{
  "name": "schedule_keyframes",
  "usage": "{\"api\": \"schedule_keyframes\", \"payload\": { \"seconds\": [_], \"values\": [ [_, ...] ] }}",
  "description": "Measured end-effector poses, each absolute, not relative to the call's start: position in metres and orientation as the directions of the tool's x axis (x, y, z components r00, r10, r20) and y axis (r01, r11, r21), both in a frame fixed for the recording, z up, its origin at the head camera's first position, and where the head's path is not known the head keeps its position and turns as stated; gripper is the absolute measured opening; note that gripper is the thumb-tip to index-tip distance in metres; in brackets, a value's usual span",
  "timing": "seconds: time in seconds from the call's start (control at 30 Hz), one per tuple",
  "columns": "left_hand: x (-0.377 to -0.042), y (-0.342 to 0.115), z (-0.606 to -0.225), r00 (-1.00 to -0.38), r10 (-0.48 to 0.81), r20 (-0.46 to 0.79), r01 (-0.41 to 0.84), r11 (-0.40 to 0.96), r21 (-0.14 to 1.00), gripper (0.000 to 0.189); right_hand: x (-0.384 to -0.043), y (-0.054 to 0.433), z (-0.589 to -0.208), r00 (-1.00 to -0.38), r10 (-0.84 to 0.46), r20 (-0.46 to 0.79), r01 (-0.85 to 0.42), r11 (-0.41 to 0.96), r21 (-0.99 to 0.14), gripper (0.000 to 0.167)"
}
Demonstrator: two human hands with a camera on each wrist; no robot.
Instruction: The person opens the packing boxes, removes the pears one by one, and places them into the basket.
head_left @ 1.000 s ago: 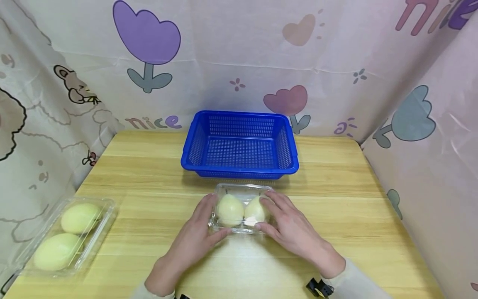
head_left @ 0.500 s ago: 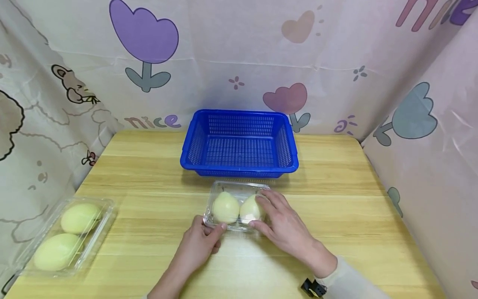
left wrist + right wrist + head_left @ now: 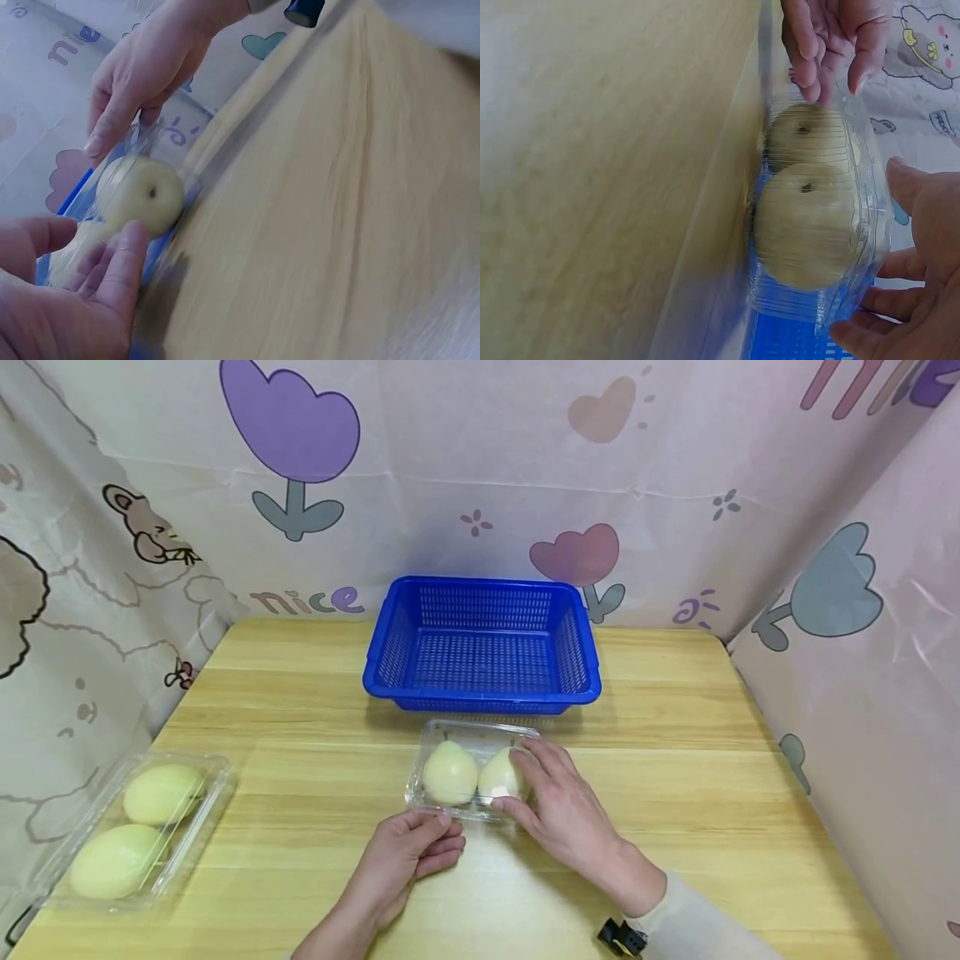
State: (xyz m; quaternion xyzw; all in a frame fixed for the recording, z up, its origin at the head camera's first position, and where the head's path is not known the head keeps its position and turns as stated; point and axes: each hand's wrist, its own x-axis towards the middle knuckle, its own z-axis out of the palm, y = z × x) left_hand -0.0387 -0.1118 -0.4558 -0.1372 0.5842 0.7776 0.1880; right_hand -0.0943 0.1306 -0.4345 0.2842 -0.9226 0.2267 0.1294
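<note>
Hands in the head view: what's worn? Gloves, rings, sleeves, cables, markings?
Both bare: no gloves, and no ring or marking that I can see on the left hand or right hand. Right forearm has a plain, pale off-white sleeve, with a small, blocky black device at the wrist. Left forearm's sleeve is almost entirely out of frame. No cables visible.

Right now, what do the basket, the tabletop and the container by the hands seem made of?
Basket: probably moulded plastic, glossy, judging by its slotted walls and rim highlights. Tabletop: smooth wood or printed laminate, from its pale grain; can't tell which. Container: likely clear plastic, shiny, since pears show through it.
</note>
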Motion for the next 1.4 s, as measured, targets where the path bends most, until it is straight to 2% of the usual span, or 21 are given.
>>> {"api": "schedule_keyframes", "payload": {
  "seconds": [0.13, 0.3, 0.5, 0.7, 0.87, 1.03, 1.2, 1.4],
  "values": [
    [-0.037, -0.108, -0.458, -0.879, 0.203, -0.431, -0.473, -0.267, 0.839, 0.035, -0.093, 0.126, -0.432, -0.811, -0.474, 0.343, -0.578, 0.741, -0.341, 0.068],
    [-0.039, -0.104, -0.461, -0.866, 0.233, -0.443, -0.496, -0.293, 0.817, 0.035, -0.091, 0.122, -0.431, -0.813, -0.491, 0.314, -0.579, 0.743, -0.337, 0.069],
    [-0.044, -0.106, -0.460, -0.855, 0.252, -0.454, -0.516, -0.319, 0.795, 0.032, -0.092, 0.118, -0.431, -0.782, -0.531, 0.326, -0.619, 0.718, -0.317, 0.062],
    [-0.047, -0.102, -0.460, -0.856, 0.235, -0.460, -0.516, -0.336, 0.788, 0.026, -0.093, 0.117, -0.433, -0.733, -0.577, 0.360, -0.675, 0.679, -0.287, 0.054],
    [-0.047, -0.097, -0.461, -0.861, 0.209, -0.464, -0.509, -0.334, 0.793, 0.024, -0.094, 0.117, -0.433, -0.719, -0.597, 0.356, -0.691, 0.669, -0.274, 0.052],
    [-0.048, -0.097, -0.461, -0.866, 0.157, -0.475, -0.499, -0.335, 0.799, 0.022, -0.098, 0.124, -0.430, -0.708, -0.620, 0.338, -0.706, 0.625, -0.333, 0.049],
    [-0.050, -0.098, -0.462, -0.869, 0.143, -0.473, -0.492, -0.352, 0.797, 0.016, -0.104, 0.137, -0.428, -0.716, -0.555, 0.423, -0.697, 0.605, -0.386, 0.043],
    [-0.049, -0.099, -0.461, -0.872, 0.148, -0.466, -0.487, -0.348, 0.801, 0.016, -0.106, 0.144, -0.433, -0.682, -0.531, 0.503, -0.723, 0.596, -0.349, 0.033]
  ]
}}
